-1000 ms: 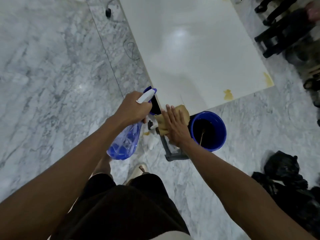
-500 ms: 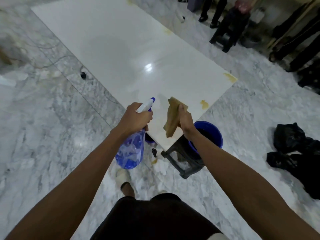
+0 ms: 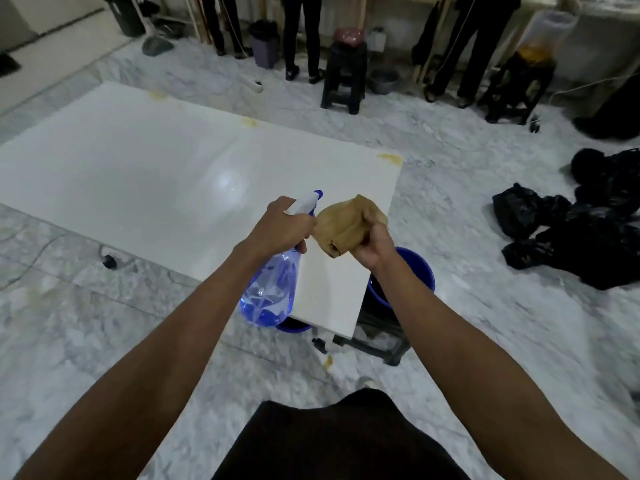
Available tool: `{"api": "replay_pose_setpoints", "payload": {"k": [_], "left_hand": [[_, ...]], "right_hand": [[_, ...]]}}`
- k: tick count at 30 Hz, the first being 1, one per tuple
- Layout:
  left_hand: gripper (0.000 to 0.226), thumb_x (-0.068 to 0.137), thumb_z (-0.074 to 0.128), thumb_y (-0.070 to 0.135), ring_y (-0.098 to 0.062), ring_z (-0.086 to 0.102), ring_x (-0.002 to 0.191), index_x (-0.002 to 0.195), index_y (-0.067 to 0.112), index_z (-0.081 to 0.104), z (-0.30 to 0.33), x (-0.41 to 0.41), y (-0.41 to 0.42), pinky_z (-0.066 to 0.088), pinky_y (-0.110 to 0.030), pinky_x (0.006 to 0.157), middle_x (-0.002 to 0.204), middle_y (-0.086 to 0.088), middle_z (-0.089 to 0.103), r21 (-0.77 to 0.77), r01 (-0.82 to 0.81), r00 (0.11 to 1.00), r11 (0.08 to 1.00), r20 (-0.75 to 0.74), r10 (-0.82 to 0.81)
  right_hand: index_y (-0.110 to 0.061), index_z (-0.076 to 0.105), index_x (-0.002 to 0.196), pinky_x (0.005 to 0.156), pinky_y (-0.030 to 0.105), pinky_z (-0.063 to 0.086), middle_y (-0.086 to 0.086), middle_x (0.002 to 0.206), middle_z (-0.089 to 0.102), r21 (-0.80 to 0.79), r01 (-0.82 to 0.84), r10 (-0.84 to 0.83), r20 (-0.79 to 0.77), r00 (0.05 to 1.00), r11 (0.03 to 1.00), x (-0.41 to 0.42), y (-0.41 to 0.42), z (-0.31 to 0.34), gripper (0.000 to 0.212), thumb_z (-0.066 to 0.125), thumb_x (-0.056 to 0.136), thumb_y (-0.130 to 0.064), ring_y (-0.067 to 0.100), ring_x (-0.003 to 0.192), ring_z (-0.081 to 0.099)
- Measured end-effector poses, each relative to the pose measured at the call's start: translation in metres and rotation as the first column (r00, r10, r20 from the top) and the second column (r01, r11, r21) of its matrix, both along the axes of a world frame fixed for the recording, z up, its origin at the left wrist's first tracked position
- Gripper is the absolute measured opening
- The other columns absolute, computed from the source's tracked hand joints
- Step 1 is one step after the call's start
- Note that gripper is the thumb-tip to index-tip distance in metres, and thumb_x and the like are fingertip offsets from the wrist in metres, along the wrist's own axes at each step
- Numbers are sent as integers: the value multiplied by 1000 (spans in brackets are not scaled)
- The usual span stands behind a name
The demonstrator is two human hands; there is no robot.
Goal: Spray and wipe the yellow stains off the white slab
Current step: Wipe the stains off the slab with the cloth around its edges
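A large glossy white slab (image 3: 156, 178) lies low over the marble floor and stretches away to the left. Yellow stains show at its far right corner (image 3: 390, 159) and along its far edge (image 3: 249, 122). My left hand (image 3: 282, 226) grips a clear blue spray bottle (image 3: 272, 289) by its white trigger head, above the slab's near end. My right hand (image 3: 372, 244) holds a tan cloth (image 3: 346, 223) bunched up right beside the nozzle, lifted off the slab.
A blue bucket (image 3: 415, 271) and a dark stool (image 3: 381, 344) sit under the slab's near right corner. Black plastic bags (image 3: 581, 230) lie on the floor at right. Several people's legs, dark stools (image 3: 343, 77) and bins line the far wall.
My right hand lifted the cloth off the slab's near corner and brought it up beside the nozzle. The view tilted up from the floor, so the room's far side came into sight.
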State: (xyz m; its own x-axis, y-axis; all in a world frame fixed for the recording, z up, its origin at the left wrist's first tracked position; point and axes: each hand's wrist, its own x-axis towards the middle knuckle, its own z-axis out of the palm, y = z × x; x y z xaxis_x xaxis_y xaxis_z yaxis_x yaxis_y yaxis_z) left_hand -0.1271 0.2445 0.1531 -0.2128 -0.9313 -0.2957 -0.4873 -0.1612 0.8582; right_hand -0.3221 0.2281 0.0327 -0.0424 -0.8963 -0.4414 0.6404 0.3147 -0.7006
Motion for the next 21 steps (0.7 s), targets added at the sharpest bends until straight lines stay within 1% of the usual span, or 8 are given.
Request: {"api": "replay_pose_setpoints", "payload": {"k": [2, 4, 6, 9, 11, 13, 16, 21], "left_hand": [[35, 71, 53, 18, -21, 57, 46, 87, -12, 56, -2, -8, -11, 48, -36, 67, 84, -14, 60, 27, 51, 999, 998, -6, -51], [34, 69, 53, 18, -21, 57, 45, 86, -11, 56, -5, -17, -20, 48, -36, 67, 84, -13, 60, 42, 90, 996, 995, -16, -89], [35, 72, 53, 20, -19, 57, 45, 86, -11, 56, -9, -27, -29, 48, -35, 67, 84, -14, 60, 42, 133, 991, 990, -5, -133], [29, 86, 55, 20, -15, 57, 41, 88, -9, 60, -21, -42, -46, 50, -32, 63, 84, -16, 63, 68, 130, 991, 989, 20, -131], [23, 91, 55, 14, -11, 57, 39, 91, -7, 62, -29, -51, -62, 50, -29, 59, 83, -16, 60, 76, 134, 988, 988, 63, -139], [25, 93, 55, 18, -10, 58, 39, 92, -5, 63, -32, -61, -81, 51, -26, 56, 83, -15, 60, 75, 127, 988, 989, 73, -133], [29, 89, 53, 28, -16, 61, 43, 82, 2, 61, -32, -81, -113, 50, -30, 59, 83, -13, 59, 84, 112, 993, 990, 37, -115], [35, 94, 52, 30, -19, 61, 43, 79, -1, 61, -41, -125, -171, 50, -29, 59, 80, -17, 60, 113, 48, 997, 992, 52, -55]], "right_hand": [[0, 48, 142, 114, 50, 39, 19, 144, 54, 60, -15, 16, -27, 1000, 998, -7, -5, -6, 61, 36, 105, -47, 31, 132, 54], [-3, 52, 139, 113, 50, 40, 16, 139, 59, 97, -16, 23, -74, 997, 995, -14, -9, -5, 56, 37, 106, -46, 29, 128, 57], [-5, 54, 136, 106, 46, 47, 13, 133, 63, 114, -7, 20, -119, 993, 993, -24, -16, -1, 47, 38, 107, -39, 26, 122, 61], [-5, 59, 127, 94, 42, 54, 12, 121, 71, 88, -23, 36, -150, 988, 996, -41, -36, 5, 40, 42, 107, -35, 24, 112, 67], [-6, 64, 119, 97, 42, 53, 10, 112, 75, 85, -24, 35, -132, 991, 996, -51, -55, 8, 37, 48, 105, -37, 24, 109, 69], [-6, 64, 122, 98, 43, 53, 11, 115, 74, 75, -38, 45, -93, 995, 996, -62, -77, 13, 40, 50, 103, -39, 26, 110, 69], [-5, 60, 131, 91, 42, 56, 14, 125, 69, 81, -37, 41, -56, 998, 996, -77, -113, 14, 51, 44, 104, -46, 27, 114, 68], [-4, 56, 135, 100, 44, 51, 16, 132, 65, 106, -35, 35, 5, 999, 994, -110, -171, 5, 60, 40, 103, -52, 29, 121, 63]]}}
